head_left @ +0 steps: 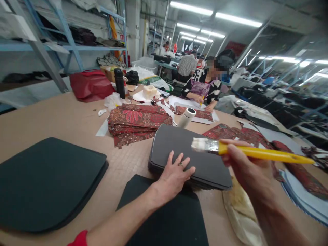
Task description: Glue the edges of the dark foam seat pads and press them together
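Note:
My left hand [177, 172] lies with spread fingers on the near edge of a stack of dark grey panels [174, 140]. A yellow-handled paintbrush [256, 152] is gripped in my right hand [246, 167]. Its pale, clotted bristles point left, over the right part of the stack; whether they touch it I cannot tell. Below my left wrist lies a dark green-black panel [176, 218], partly covered by my forearm. Another pile of dark panels [51, 181] rests at the left of the table.
Patterned red-brown fabric pieces [140, 119] lie piled beyond the stack, beside a white bottle [186, 118]. A black flask [119, 83] and a red bag [91, 85] stand farther left. A co-worker [202, 82] sits across the table [123, 160]. A cream cloth-like bundle [241, 215] lies at right.

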Demonstrator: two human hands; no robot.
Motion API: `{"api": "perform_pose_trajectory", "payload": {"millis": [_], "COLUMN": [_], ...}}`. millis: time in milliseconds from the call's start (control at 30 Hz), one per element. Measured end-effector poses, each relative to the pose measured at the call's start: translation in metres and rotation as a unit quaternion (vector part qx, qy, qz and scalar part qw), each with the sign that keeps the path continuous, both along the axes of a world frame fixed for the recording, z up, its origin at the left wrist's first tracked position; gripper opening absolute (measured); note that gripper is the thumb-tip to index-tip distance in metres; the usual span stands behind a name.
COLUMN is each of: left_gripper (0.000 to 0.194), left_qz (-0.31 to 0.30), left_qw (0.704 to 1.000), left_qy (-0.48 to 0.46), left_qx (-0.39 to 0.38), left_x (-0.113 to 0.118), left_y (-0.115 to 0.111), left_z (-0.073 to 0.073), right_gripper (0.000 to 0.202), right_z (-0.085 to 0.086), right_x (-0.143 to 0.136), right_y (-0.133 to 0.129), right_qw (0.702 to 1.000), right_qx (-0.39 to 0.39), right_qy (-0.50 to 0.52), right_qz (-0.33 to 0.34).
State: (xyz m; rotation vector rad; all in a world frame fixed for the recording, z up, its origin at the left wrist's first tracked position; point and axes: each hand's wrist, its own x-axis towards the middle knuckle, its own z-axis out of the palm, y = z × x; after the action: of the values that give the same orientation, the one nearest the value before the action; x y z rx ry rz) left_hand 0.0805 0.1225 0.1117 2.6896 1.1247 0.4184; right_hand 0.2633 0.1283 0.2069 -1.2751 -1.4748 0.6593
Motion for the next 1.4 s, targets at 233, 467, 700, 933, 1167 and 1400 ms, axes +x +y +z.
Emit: {"api": "perform_pose_trajectory", "payload": {"millis": [233,467,700,933,1167,1400], "left_gripper": [0.032,0.044,0.027,0.025,0.032,0.032], "left_qz": [0.003,0.021,-0.005,0.017,0.005,-0.001], "left_qw": [0.997,0.993,0.994,0.994,0.994,0.995], "left_qy": [-0.042,-0.042,-0.078,-0.075,-0.089,-0.089], "left_qx": [-0.071,-0.109,-0.071,-0.075,-0.064,-0.042], "left_x": [0.002,0.023,-0.006,0.0,-0.008,-0.006], "left_y": [0.008,0.019,0.012,0.014,0.017,0.022], "left_z": [-0.013,-0.029,-0.002,-0.012,-0.007,-0.014], "right_gripper": [0.023,0.013,0.016,0.02,0.023,0.03], "right_z": [-0.015,-0.032,-0.042,-0.039,-0.055,-0.049], "right_x": [-0.093,-0.108,-0.112,-0.11,-0.11,-0.101], "right_y": [0.046,0.048,0.089,0.089,0.174,0.197], "right_qw": [0.966,0.931,0.964,0.923,0.964,0.972], "right_qx": [-0.134,-0.219,-0.137,-0.212,-0.11,-0.102], "right_qy": [-0.001,-0.019,-0.041,-0.046,-0.041,-0.04], "right_qz": [0.223,0.29,0.226,0.319,0.237,0.207]}}
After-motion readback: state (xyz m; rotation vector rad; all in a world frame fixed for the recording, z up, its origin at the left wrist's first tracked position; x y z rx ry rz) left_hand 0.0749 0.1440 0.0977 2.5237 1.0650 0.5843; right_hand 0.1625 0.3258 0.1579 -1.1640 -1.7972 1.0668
